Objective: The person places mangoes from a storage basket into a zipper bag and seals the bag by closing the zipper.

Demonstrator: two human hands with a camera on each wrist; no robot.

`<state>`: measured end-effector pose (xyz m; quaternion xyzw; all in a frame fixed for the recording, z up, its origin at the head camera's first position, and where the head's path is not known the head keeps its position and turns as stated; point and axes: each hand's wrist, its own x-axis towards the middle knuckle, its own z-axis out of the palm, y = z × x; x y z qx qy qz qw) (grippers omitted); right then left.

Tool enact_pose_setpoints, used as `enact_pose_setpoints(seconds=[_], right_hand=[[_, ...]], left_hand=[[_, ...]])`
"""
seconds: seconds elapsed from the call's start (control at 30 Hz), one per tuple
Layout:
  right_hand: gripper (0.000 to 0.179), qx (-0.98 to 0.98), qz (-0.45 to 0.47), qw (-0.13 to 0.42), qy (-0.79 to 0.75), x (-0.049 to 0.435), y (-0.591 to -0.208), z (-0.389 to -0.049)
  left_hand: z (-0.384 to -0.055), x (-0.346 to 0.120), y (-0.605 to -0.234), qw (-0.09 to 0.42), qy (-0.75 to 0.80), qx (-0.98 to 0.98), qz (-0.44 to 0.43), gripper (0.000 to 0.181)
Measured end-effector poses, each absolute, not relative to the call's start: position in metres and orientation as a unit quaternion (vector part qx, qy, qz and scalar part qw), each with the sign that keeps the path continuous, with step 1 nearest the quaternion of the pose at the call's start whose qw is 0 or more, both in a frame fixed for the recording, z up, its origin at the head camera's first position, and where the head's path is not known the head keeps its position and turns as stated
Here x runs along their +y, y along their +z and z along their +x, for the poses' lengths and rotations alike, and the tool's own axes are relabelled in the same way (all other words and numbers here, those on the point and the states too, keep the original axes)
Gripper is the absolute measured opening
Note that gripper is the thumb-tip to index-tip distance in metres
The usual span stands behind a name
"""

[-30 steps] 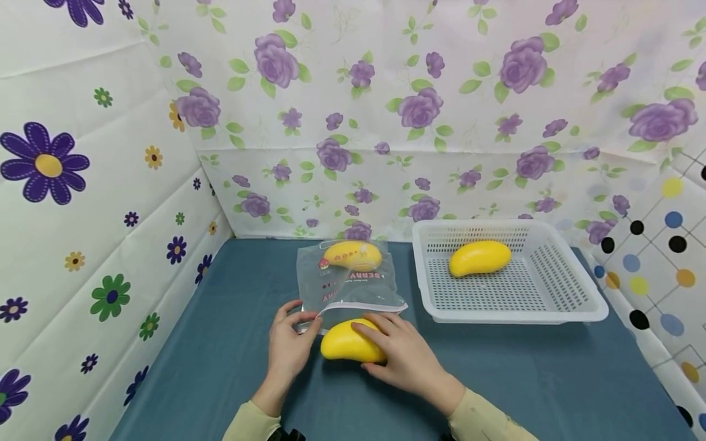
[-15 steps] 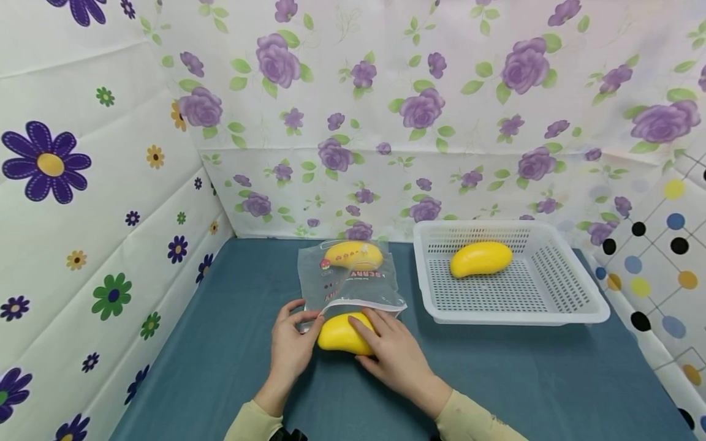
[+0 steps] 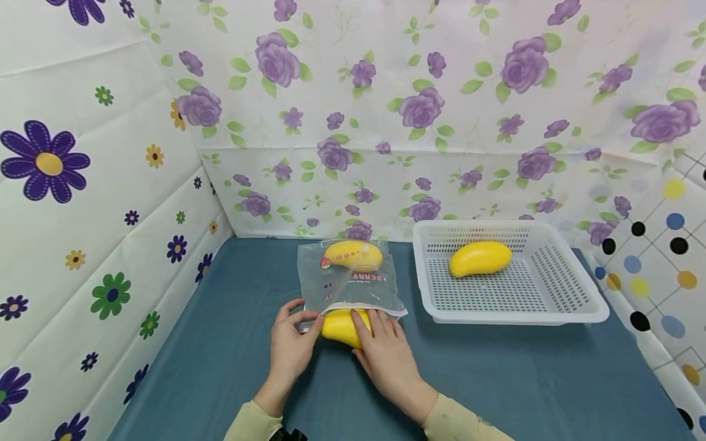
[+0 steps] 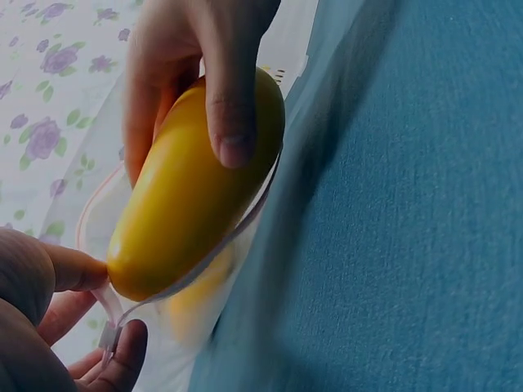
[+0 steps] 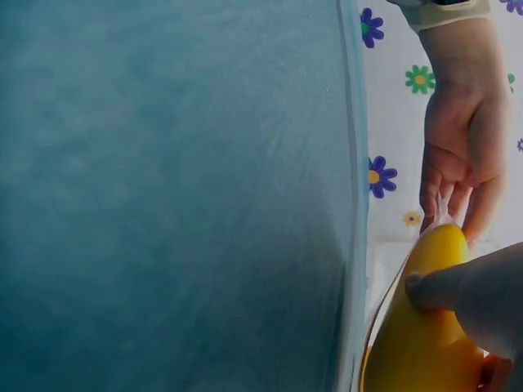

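Note:
A clear zip bag (image 3: 344, 288) with red print lies flat, its mouth toward me, and a yellow mango (image 3: 366, 260) shows through its far end. My left hand (image 3: 292, 340) pinches the left corner of the mouth, by the slider (image 4: 110, 336). In my right hand (image 3: 388, 361) is a second mango (image 4: 192, 188), gripped between thumb and fingers. This mango's tip sits at the mouth, close to the left fingertips, as the left wrist view shows. From the right wrist the same mango (image 5: 429, 335) is seen against the bag's rim.
A white perforated plastic basket (image 3: 513, 315) stands on the right, holding another yellow mango (image 3: 480, 258). Blue-green cloth (image 3: 529, 380) covers the table. Flower-patterned sheets (image 3: 386, 184) rise behind and at the left, with a dotted one (image 3: 656, 288) at the right.
My right hand has pushed the mango forward and slightly left, from in front of the bag into its mouth. The left hand has kept its place on the bag's corner.

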<state>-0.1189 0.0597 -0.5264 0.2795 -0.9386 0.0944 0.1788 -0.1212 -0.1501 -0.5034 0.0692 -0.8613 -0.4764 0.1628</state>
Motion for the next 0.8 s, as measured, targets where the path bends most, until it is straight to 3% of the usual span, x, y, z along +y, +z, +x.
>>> enact_pose_setpoints(seconds=[0.4, 0.8], right_hand=[[0.073, -0.948, 0.278, 0.128, 0.083, 0.052, -0.530, -0.133], [0.062, -0.913, 0.394, 0.094, 0.050, 0.071, -0.522, -0.129]], left_hand=[[-0.122, -0.148, -0.508, 0.154, -0.475, -0.863, 0.073, 0.010], [-0.121, -0.149, -0.511, 0.165, -0.473, -0.863, 0.068, 0.010]])
